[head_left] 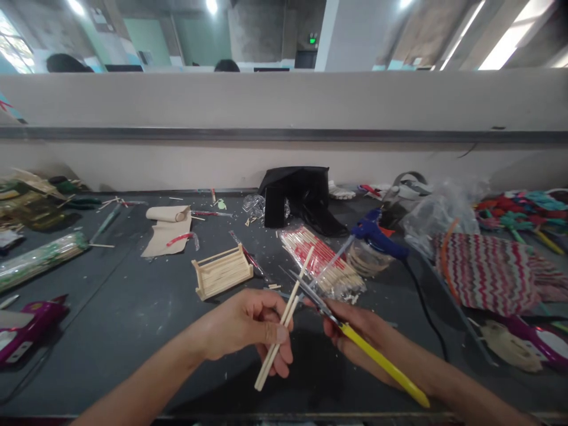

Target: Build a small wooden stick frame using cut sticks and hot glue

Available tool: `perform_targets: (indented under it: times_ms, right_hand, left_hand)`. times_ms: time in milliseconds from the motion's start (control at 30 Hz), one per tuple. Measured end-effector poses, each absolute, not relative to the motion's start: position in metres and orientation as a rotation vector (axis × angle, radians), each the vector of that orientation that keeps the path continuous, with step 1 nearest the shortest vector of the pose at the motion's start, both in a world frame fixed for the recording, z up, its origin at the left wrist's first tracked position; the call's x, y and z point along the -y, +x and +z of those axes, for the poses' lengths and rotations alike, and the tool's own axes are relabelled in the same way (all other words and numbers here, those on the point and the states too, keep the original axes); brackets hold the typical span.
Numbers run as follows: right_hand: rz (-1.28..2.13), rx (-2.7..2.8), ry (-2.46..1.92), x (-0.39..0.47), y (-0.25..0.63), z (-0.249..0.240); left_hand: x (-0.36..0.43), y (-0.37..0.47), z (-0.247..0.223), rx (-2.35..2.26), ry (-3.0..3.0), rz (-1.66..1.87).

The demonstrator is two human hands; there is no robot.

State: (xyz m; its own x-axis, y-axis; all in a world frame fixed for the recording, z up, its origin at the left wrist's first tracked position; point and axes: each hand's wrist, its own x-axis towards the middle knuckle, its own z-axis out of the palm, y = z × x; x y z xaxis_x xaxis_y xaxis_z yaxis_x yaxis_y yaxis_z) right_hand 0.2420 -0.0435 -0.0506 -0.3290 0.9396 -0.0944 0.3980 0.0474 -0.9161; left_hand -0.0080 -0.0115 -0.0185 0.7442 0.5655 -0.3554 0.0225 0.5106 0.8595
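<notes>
Two pale wooden sticks [276,348] are pinched between the thumb and fingers of my left hand [255,328], slanting up to the right; one reaches higher than the other. My right hand [355,331] holds a cutting tool with a yellow handle [384,364]. Its metal blades [313,294] are parted and lie close to the longer stick; whether they touch it cannot be made out. Behind my left hand stands a small frame of glued sticks [223,272]. A plastic pack of red and pale sticks [322,260] lies beyond the blades.
A blue glue gun [377,234] with a black cable is at the right, near a zigzag-patterned cloth [488,272] and clear plastic bags. Black material [306,198] sits at the back. Beige cloth [166,231] lies left of centre. A purple device [29,331] is at far left.
</notes>
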Motion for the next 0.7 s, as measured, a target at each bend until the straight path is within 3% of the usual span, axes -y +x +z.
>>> perform_targets:
  times_ms: [233, 700]
  right_hand:
    - [1.229, 2.141, -1.185, 0.045, 0.239, -0.043]
    - [1.301, 2.092, -1.233, 0.054, 0.237, -0.039]
  left_hand:
    - [0.008, -0.002, -0.029, -0.621, 0.954, 0.261]
    - [0.008, 0.0, -0.031, -0.607, 0.979, 0.178]
